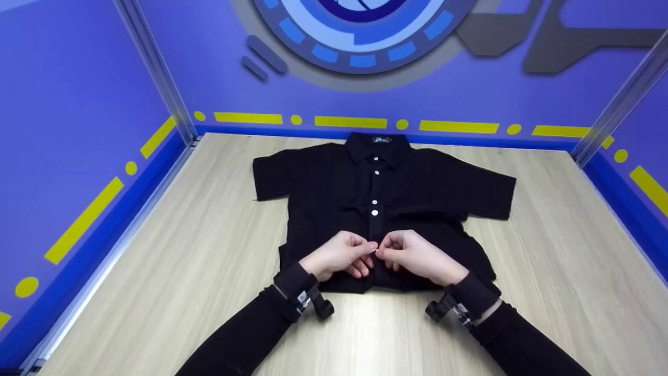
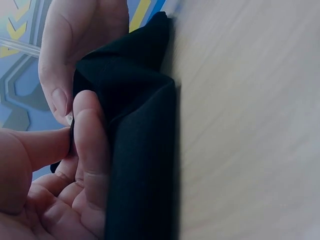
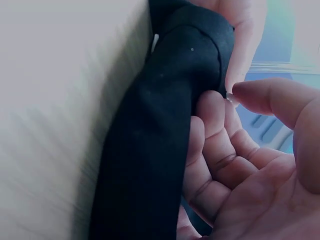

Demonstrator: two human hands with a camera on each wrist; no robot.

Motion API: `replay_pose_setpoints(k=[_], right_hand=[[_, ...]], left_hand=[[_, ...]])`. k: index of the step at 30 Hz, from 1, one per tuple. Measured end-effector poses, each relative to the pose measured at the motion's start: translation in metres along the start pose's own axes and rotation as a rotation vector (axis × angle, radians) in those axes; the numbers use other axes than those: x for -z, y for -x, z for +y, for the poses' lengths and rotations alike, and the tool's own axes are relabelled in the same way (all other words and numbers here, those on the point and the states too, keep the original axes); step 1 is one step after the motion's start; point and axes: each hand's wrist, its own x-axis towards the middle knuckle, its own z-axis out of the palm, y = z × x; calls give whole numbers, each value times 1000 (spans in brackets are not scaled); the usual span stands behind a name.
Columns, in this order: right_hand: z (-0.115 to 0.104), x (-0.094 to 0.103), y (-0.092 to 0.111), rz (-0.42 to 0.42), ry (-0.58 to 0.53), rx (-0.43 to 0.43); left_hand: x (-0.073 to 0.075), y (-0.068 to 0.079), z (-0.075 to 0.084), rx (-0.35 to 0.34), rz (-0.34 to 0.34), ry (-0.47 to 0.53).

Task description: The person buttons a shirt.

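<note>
A black short-sleeved shirt (image 1: 323,183) lies front side up on the table, its collar at the far end. White buttons (image 1: 374,212) run down its front placket. Over the lower placket, my left hand (image 1: 342,254) pinches the fabric between thumb and fingers. My right hand (image 1: 415,256) meets it fingertip to fingertip and pinches a small white button (image 3: 229,97) at the cloth edge. In the left wrist view, the shirt's front edge (image 2: 142,145) is lifted in a fold, with left fingers against it. The buttonhole is hidden by fingers and cloth.
Under the shirt is a light wood-grain table (image 1: 209,235). Blue panels with yellow markings (image 1: 350,122) enclose its back and both sides, joined by metal corner posts (image 1: 162,73). A black strap with a small camera (image 1: 323,309) sits on each wrist.
</note>
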Motion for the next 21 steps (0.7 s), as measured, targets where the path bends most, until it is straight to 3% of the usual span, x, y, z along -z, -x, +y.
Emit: replay_pose_setpoints(k=[21], right_hand=[[5,8,-1,-44,-31,-19]], left_hand=[[0,0,1,17,-15,-3]])
